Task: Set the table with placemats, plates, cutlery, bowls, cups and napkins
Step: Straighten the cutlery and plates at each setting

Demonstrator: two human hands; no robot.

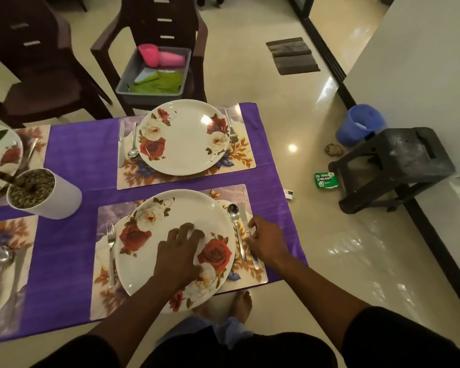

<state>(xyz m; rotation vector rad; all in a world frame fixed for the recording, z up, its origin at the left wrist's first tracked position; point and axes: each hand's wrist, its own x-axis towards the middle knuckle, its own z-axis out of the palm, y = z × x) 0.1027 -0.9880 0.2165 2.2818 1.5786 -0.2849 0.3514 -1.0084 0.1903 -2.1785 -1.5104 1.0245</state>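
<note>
On the purple tablecloth (72, 160) the near floral placemat (105, 264) carries a white rose-patterned plate (149, 229). My left hand (179, 254) rests on that plate with its fingers spread. To the plate's right lie a spoon (234, 216) and a knife (243, 216); my right hand (266, 241) pinches the knife's handle. A fork (111, 248) lies left of the plate. The far placemat (239, 160) holds another plate (183, 136) with a knife (121, 144), spoon (133, 152) and fork (230, 126).
A grey tub (133, 75) on a brown chair holds pink cups (161, 57) and green napkins (165, 82). A white plant pot (61, 195) stands on the cloth at left, beside two more place settings. A dark stool (398, 166) and blue bucket (356, 126) stand on the floor at right.
</note>
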